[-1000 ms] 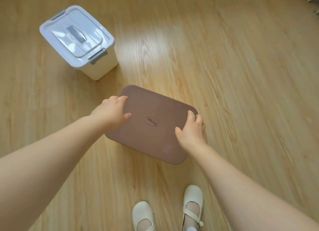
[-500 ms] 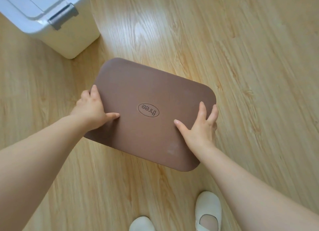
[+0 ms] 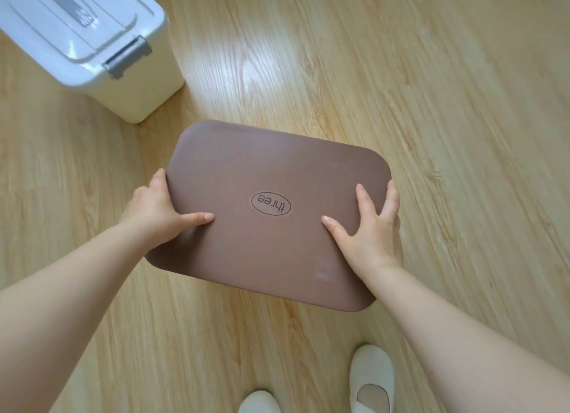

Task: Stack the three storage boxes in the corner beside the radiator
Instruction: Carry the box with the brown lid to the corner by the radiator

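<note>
Both hands, left hand (image 3: 155, 210) and right hand (image 3: 371, 232), grip the brown storage box (image 3: 271, 212) by its short sides above the wooden floor (image 3: 431, 104). A white latched storage box (image 3: 92, 49) stands near, upper left. White shoes (image 3: 371, 378) below.

The person's forearms are bare, with no sleeves, watch or jewellery. Below the right hand (image 3: 370, 230), the feet wear off-white flat shoes (image 3: 371, 378) with open insteps.
</note>
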